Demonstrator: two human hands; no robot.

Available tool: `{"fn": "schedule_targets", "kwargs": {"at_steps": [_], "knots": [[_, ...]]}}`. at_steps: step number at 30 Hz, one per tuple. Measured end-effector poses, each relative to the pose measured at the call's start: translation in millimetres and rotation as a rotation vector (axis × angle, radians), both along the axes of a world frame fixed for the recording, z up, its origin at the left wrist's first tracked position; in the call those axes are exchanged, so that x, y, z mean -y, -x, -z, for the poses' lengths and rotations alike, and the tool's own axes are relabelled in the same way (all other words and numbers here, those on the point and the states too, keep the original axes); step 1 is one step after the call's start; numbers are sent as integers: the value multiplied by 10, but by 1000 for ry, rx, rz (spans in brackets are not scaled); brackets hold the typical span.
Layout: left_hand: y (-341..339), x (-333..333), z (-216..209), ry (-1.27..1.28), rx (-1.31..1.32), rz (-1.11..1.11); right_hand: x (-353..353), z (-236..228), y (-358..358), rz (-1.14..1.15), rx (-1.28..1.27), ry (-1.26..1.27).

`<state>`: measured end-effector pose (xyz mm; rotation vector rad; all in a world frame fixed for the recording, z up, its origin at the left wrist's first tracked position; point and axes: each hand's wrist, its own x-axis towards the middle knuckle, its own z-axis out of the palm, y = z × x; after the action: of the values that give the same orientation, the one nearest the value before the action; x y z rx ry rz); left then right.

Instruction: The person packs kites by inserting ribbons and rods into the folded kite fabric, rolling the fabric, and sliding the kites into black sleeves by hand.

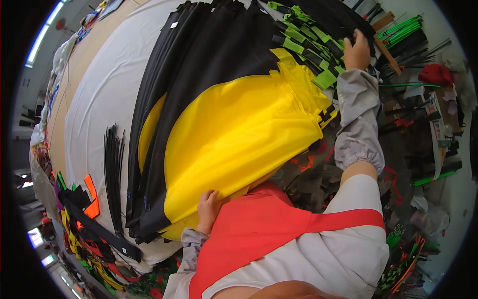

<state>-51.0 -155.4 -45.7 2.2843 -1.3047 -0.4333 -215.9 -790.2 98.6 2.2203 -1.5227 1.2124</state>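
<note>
A stack of black fabric panels (219,55) with big yellow curved sections (239,134) spreads over the table before me. At its near edge, my left hand (208,210) is closed on the yellow border, fingers bent together. Stretched out to the far right, my right hand (357,52) rests by black cloth and a pile of black strips with bright green ends (311,42). Its thumb and forefinger are apart, and the other fingers are partly hidden. The yellow panels' right ends are ruffled and layered.
Thin black rods (114,174) lie on the white sheet (99,109) left of the panels. A black strap and orange pieces (91,197) sit at the table's lower left. Green rods (401,32) and a red cloth (435,74) are at the right. Scraps litter the floor.
</note>
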Motion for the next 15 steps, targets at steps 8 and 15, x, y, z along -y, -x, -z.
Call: {"fn": "schedule_targets", "kwargs": {"at_steps": [8,15], "knots": [[-10,378,114,-218,12,80,609,2502,-183,-36,-412,-533],[-25,243,146,-245,92,121,947,2561,-113,187,-934,-723]]}}
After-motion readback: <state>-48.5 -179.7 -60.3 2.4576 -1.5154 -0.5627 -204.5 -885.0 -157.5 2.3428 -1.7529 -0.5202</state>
